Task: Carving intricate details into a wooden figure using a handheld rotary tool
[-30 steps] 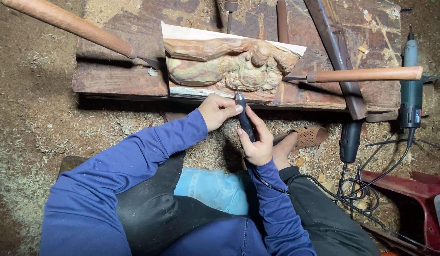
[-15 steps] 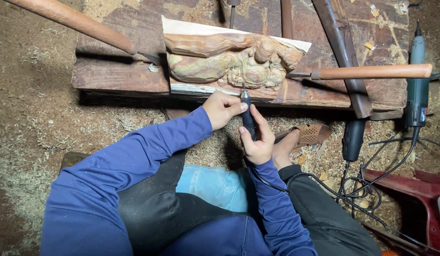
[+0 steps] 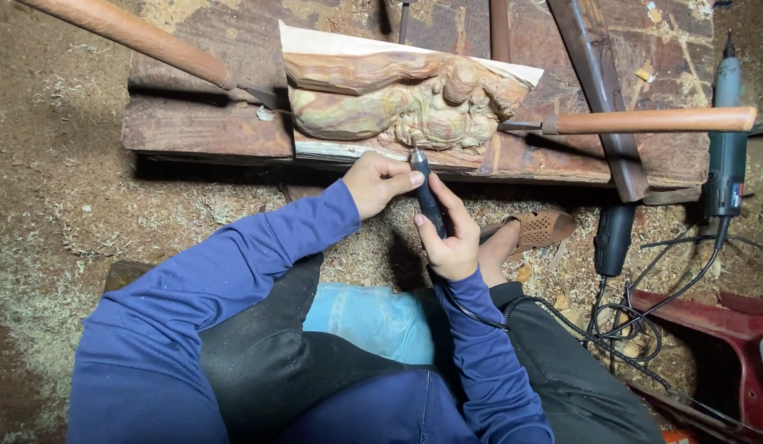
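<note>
Sawdust-covered floor (image 3: 61, 205) surrounds the carved reddish wood block (image 3: 398, 103). Below its lower edge, my right hand (image 3: 451, 238) fingers wrap the slim black rotary tool (image 3: 427, 193); left hand (image 3: 377, 181) fingers pinch its tip.

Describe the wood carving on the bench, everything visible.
The wood carving is a long block lying flat on a dark, worn plank bench. The wood looks banded in reddish, tan and greenish tones, with a pale flat back edge. Its left part is smooth and rounded; the right part is cut into dense curls. Metal-tipped wooden-handled tools meet it at both ends. The black rotary tool, held by the right hand and steadied by the left hand, meets its near edge.
</note>
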